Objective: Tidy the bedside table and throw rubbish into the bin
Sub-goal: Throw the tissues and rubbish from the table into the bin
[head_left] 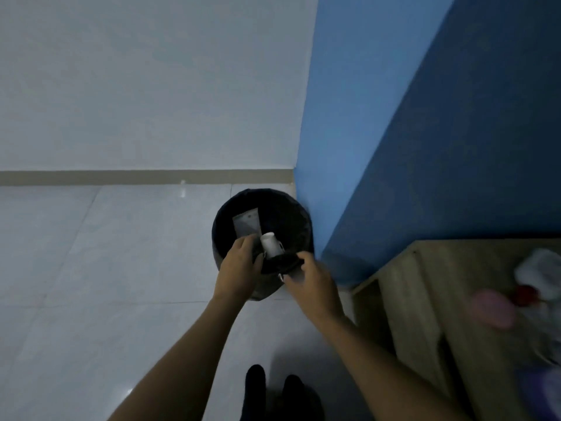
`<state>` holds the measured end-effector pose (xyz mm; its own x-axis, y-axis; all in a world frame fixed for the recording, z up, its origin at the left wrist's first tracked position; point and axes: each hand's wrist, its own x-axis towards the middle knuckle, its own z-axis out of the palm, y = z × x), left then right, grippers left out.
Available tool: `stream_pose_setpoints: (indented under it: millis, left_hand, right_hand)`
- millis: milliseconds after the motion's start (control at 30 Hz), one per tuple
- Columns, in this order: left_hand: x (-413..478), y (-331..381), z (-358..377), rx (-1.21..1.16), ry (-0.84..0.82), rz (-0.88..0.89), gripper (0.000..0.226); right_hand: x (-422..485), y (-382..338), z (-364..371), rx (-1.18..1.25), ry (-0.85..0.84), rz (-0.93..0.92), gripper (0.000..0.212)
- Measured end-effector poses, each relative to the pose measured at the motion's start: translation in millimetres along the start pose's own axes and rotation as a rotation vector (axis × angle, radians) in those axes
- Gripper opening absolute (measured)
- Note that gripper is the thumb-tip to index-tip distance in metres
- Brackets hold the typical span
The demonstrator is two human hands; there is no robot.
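I am standing over the bin [291, 214], a round black one on the tiled floor in the corner by the blue wall [425, 132], and both my hands are at its near rim. My left hand [239, 268] reaches over the opening with its fingers curled downward; I cannot tell whether anything is left in it. Just beyond its fingertips a white cup [272, 244] lies tilted inside the bin, and behind that a flat grey wrapper [246, 223] leans against the dark liner. My right hand [312, 282] is loosely closed at the rim, pinching what looks like the edge of the black liner; a small pale thing shows beneath its fingers, too blurred to name.

So the step in hand, as I judge it, is the dropping of rubbish: the cup and wrapper are already in.

The bedside table [425, 299] stands to my right, well apart from the bin, and its surface is not yet tidy: a white crumpled thing [540, 271], something red [526, 294] and a pink object [493, 308] lie there, blurred.

The next move calls for letting go of the rim, turning right, and sorting those things into what stays and what goes in the bin.
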<state>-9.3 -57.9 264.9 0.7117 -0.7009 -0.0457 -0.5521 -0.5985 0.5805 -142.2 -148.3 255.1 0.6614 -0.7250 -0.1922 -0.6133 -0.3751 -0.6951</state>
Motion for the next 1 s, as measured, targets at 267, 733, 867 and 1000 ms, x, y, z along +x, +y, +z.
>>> stream_pose_setpoints:
  millis: [267, 733, 867, 1000]
  left_hand:
    - [-94.9, 113.6, 0.4, -0.03, 0.034, 0.203, 0.034]
    - [-159.9, 300.1, 130.2, -0.003, -0.221, 0.501, 0.049]
    - [-151.0, 311.6, 150.1, 0.072, -0.239, 0.556, 0.051]
    - [-132.0, 342.8, 164.2, 0.074, -0.19, 0.667, 0.045]
  right_hand:
    - [-139.6, 33.0, -108.4, 0.013, 0.257, -0.02, 0.047]
    - [-223.0, 206.0, -307.0, -0.097, 0.732, 0.395, 0.037]
    - [-217.7, 229.5, -312.7, -0.149, 0.773, 0.485, 0.047]
    - [-207.7, 254.5, -308.4, -0.148, 0.738, 0.536, 0.049]
